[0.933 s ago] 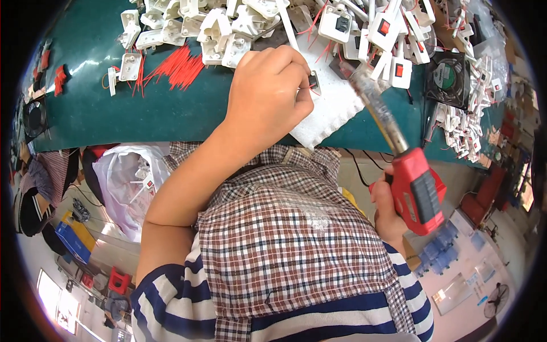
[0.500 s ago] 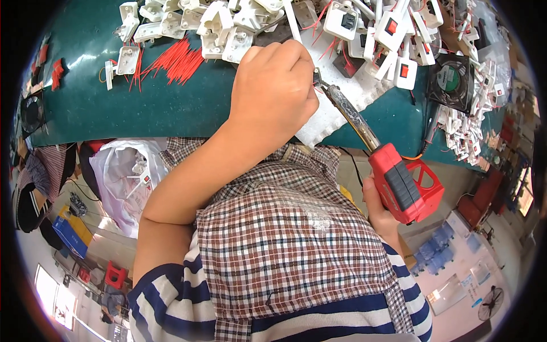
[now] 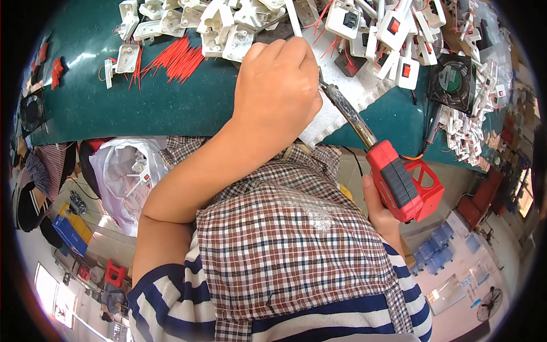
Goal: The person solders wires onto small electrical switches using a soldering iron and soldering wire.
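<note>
My left hand [image 3: 277,94] is closed over the white sheet, knuckles up. What its fingers pinch is hidden beneath it; a slim white plastic strip [image 3: 293,18] meets the knuckles from above. In my right hand [image 3: 376,204] is a red soldering iron [image 3: 393,176] with a black grip. Its long, darkened metal barrel slants up and left, and the tip end comes close beside my left fingers. The working point itself is behind the hand. Beyond the left hand lie open white plug housings [image 3: 238,43], with a fan of short red wires [image 3: 178,61] to their left.
White housings with red rocker switches [image 3: 393,25] are heaped at the far right. A small black fan [image 3: 453,82] stands beside them, near more small white parts [image 3: 464,134]. A white plastic bag [image 3: 122,171] hangs below the green table's [image 3: 188,108] front edge.
My left hand has shifted slightly right, covering the small metal part and red wire that showed by its fingers. The soldering iron has moved up very slightly.
</note>
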`<state>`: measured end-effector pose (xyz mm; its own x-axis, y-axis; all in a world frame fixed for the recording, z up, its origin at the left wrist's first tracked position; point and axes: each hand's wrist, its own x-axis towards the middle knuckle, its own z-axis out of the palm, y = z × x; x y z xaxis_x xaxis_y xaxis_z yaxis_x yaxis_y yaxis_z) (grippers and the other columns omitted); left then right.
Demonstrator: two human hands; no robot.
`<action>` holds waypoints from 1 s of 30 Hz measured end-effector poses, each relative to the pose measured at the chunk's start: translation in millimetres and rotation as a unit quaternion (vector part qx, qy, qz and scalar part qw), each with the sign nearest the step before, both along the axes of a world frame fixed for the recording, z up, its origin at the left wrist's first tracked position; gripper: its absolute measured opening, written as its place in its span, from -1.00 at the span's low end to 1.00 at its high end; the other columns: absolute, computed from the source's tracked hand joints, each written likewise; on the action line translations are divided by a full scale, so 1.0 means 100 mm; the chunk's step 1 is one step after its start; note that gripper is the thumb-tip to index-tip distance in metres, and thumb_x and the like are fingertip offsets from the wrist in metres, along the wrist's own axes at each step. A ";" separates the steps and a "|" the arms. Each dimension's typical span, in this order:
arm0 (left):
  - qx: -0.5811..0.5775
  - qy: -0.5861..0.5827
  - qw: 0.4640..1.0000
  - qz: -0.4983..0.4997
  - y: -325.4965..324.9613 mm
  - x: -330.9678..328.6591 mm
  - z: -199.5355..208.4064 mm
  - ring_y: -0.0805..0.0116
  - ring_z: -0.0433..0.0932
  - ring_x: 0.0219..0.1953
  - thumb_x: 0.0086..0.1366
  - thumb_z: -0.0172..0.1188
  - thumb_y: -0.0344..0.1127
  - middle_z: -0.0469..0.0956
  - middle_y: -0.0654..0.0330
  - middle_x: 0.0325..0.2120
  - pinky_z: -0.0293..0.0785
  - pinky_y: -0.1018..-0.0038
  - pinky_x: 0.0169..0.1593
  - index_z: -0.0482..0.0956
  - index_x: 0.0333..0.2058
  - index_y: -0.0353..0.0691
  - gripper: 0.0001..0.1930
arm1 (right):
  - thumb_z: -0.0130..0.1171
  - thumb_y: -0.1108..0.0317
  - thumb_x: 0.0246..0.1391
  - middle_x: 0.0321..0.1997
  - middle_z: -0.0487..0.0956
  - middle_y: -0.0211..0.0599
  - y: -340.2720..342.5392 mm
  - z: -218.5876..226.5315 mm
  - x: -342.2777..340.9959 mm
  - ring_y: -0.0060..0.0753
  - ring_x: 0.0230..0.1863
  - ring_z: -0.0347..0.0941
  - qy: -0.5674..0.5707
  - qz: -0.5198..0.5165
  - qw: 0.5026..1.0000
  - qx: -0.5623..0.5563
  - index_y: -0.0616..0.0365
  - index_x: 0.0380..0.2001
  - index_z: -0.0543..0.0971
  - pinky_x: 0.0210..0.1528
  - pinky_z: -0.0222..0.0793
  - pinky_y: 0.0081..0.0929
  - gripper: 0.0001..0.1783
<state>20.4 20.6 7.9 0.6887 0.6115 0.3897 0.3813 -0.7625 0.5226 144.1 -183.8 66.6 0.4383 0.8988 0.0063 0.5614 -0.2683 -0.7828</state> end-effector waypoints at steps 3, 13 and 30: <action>-0.003 0.007 1.000 0.000 0.00 0.00 0.00 0.28 0.47 -0.39 -0.18 0.27 -0.50 0.47 0.27 -0.45 0.26 0.36 -0.32 0.48 -0.59 -0.22 -0.86 | 0.27 0.62 -0.17 -0.47 0.51 -0.17 -0.01 0.03 0.01 -0.19 -0.45 0.47 -0.009 0.007 1.000 -0.008 0.31 -0.43 0.54 -0.42 0.36 -0.41 -0.84; 0.000 0.010 1.000 -0.002 0.00 0.00 0.02 0.28 0.46 -0.39 -0.18 0.27 -0.51 0.47 0.28 -0.46 0.26 0.36 -0.32 0.48 -0.59 -0.22 -0.86 | 0.25 0.63 -0.17 -0.46 0.51 -0.15 -0.08 0.05 -0.02 -0.18 -0.46 0.46 0.021 -0.033 0.998 -0.042 0.33 -0.42 0.54 -0.44 0.35 -0.41 -0.84; -0.001 0.014 1.000 -0.001 0.00 0.00 0.02 0.27 0.46 -0.39 -0.19 0.26 -0.51 0.46 0.26 -0.46 0.26 0.35 -0.32 0.48 -0.59 -0.23 -0.86 | 0.27 0.60 -0.16 -0.38 0.54 -0.14 -0.26 0.06 0.00 -0.20 -0.42 0.48 0.033 -0.084 0.989 -0.117 0.33 -0.35 0.55 -0.38 0.37 -0.44 -0.78</action>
